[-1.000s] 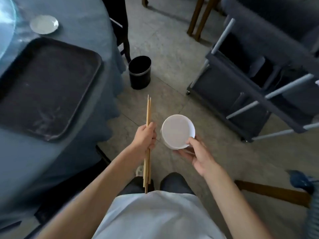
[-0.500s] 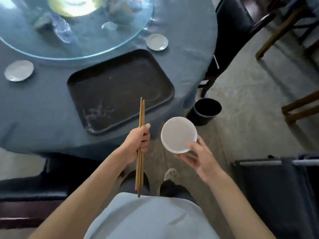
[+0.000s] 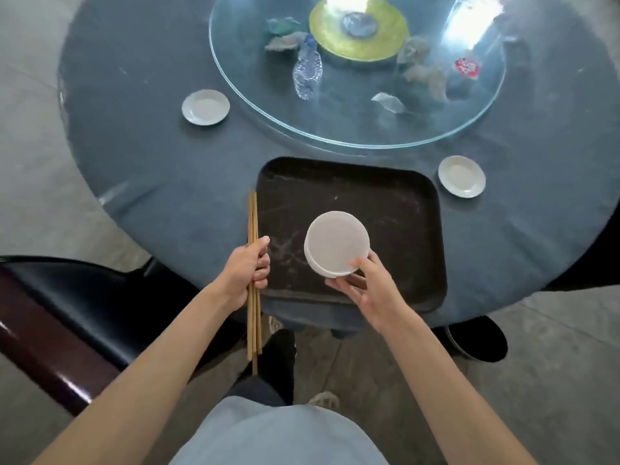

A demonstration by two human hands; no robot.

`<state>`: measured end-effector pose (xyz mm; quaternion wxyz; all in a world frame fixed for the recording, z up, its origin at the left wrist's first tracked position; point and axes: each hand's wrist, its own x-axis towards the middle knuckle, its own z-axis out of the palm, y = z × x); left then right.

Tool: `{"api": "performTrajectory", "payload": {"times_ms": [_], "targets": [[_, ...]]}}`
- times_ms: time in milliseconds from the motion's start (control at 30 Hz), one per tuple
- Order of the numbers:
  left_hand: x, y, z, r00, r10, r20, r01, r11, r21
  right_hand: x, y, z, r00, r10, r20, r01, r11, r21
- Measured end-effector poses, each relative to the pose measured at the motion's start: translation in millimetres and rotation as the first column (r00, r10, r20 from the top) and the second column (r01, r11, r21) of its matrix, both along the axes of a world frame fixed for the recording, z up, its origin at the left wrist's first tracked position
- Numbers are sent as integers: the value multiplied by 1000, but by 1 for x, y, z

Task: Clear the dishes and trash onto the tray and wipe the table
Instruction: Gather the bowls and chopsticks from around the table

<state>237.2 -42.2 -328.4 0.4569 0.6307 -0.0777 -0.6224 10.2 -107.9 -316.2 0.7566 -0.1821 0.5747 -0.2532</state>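
My left hand (image 3: 248,270) grips a bundle of wooden chopsticks (image 3: 253,223) upright at the left edge of the black tray (image 3: 402,203). My right hand (image 3: 365,286) holds a white bowl (image 3: 337,246) from its near side, above the near half of the tray. The tray lies on the blue-clothed round table (image 3: 151,146) right in front of me. Two small white saucers rest on the cloth, one at the left (image 3: 205,107) and one right of the tray (image 3: 461,176).
A glass turntable (image 3: 335,129) at the back carries a crushed plastic bottle (image 3: 307,70), crumpled wrappers (image 3: 422,75) and a yellow centre disc (image 3: 359,28). A dark chair (image 3: 77,297) stands at my left. A black bin (image 3: 476,337) sits on the floor at the right.
My view has swung from the floor and bin back onto the table. Both hands have come over the tray, with the bowl now above its near half.
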Motion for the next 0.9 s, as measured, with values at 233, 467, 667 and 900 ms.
{"api": "performTrajectory", "payload": {"times_ms": [233, 467, 667, 900], "targets": [[41, -61, -16, 993, 121, 12, -122, 992, 29, 91, -92, -24, 998, 39, -49, -38, 999, 23], [77, -102, -29, 993, 114, 7, -115, 992, 61, 144, -136, -37, 997, 41, -68, -38, 998, 43], [85, -118, -21, 990, 127, 60, -126, 992, -20, 148, -143, -45, 995, 61, -74, -56, 996, 63], [47, -124, 22, 958, 22, 287, 97, 913, -395, 115, -131, -6, 936, 191, -297, -236, 964, -123]]}}
